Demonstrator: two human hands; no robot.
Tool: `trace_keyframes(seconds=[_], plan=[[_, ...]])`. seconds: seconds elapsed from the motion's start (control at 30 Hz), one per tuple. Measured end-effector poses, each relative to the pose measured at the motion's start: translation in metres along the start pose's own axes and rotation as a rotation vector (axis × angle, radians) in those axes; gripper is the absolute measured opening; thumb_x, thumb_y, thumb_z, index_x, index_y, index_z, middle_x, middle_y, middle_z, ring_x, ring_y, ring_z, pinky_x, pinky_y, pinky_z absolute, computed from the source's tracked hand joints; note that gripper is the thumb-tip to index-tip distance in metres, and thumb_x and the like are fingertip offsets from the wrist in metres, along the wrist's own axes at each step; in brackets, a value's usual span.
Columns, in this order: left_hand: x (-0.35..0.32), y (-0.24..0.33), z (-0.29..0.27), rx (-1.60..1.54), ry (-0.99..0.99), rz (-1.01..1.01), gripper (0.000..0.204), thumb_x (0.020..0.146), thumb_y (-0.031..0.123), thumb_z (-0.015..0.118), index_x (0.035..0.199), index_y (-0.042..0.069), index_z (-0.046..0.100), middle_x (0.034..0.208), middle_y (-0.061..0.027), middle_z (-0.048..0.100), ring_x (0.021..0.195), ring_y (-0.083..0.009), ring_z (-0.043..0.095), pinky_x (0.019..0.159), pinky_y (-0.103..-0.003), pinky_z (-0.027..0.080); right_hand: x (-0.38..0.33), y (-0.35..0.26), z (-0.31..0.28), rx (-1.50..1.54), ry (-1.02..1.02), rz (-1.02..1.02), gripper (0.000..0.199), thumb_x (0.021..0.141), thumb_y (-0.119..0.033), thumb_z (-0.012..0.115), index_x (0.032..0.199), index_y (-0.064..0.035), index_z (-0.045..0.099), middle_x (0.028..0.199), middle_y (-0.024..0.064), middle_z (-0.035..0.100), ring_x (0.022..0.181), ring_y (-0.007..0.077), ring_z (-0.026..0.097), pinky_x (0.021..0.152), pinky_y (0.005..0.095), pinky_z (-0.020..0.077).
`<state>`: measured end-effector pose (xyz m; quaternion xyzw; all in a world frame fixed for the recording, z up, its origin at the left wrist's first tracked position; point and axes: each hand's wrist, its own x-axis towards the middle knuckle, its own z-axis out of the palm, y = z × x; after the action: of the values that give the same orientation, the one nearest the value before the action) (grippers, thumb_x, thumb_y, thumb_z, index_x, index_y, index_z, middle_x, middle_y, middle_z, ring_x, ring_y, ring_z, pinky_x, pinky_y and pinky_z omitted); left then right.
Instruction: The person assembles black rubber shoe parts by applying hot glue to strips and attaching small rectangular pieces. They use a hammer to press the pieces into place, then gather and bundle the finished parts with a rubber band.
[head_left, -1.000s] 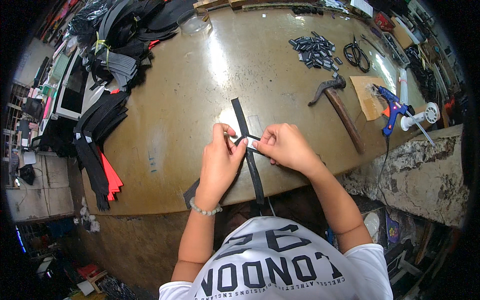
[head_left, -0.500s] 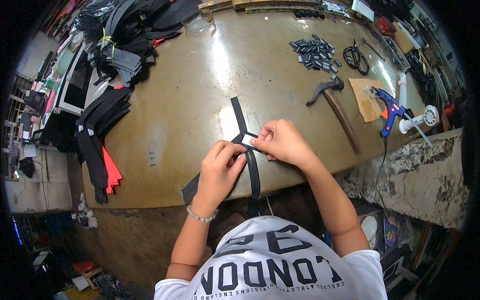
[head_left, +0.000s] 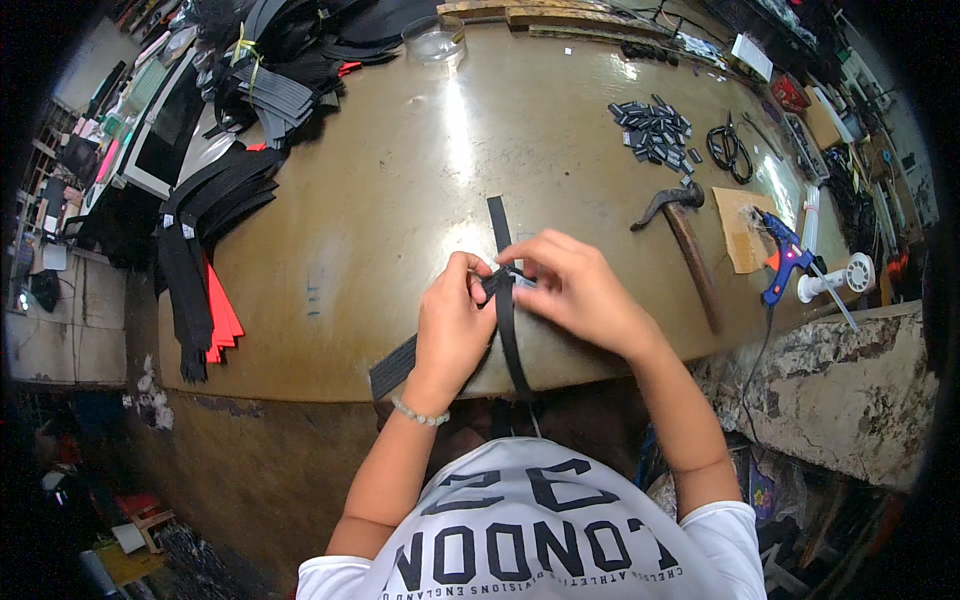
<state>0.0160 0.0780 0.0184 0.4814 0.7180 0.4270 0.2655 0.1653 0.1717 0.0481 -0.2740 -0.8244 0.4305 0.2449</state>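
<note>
A black webbing strap (head_left: 508, 345) lies close to the table's near edge, one narrow end (head_left: 497, 215) pointing away from me and another part hanging toward me. A wider black strap end (head_left: 394, 366) sticks out at the lower left, beneath my left wrist. My left hand (head_left: 452, 312) is closed, pinching the straps where they cross. The bent fingers of my right hand (head_left: 572, 290) grip the same crossing from the right. Between its thumb and fingertips shows a sliver of a small whitish piece (head_left: 523, 282), mostly hidden.
To the right lie a hammer (head_left: 692, 255), a blue glue gun (head_left: 788, 262) beside cardboard (head_left: 738, 225), a white spool (head_left: 857, 273) and black-handled scissors (head_left: 729, 150). Small dark pieces (head_left: 652, 130) form a pile farther back. Bundled black straps (head_left: 190, 265) cover the left side.
The strap crossing has been turned over or folded, so the flat white piece is now mostly hidden. My right hand has shifted its grip over it. The whole view has shifted slightly.
</note>
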Motion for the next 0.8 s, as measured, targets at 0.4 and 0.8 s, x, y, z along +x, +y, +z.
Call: trace_keyframes(seconds=[0.4, 0.8], plan=[[-0.014, -0.001, 0.001, 0.387, -0.011, 0.245, 0.032, 0.090, 0.022, 0.064, 0.122, 0.018, 0.064, 0.083, -0.0117, 0.054, 0.072, -0.0315, 0.060, 0.063, -0.042, 0.049, 0.072, 0.038, -0.006, -0.119, 0.054, 0.295, 0.022, 0.085, -0.005, 0.066, 0.104, 0.0045, 0.065, 0.095, 0.0139, 0.070, 0.067, 0.0179, 0.069, 0.060, 0.0314, 0.0546], [-0.032, -0.023, -0.024, 0.122, 0.107, 0.213, 0.025, 0.097, 0.007, 0.044, 0.121, 0.006, 0.049, 0.097, -0.0159, 0.054, 0.074, -0.0329, 0.060, 0.068, -0.043, 0.051, -0.091, 0.023, -0.074, -0.600, 0.579, 0.562, 0.038, 0.101, -0.032, 0.048, 0.096, 0.0043, 0.058, 0.077, 0.0151, 0.060, 0.069, 0.0252, 0.056, 0.066, 0.0379, 0.0449]])
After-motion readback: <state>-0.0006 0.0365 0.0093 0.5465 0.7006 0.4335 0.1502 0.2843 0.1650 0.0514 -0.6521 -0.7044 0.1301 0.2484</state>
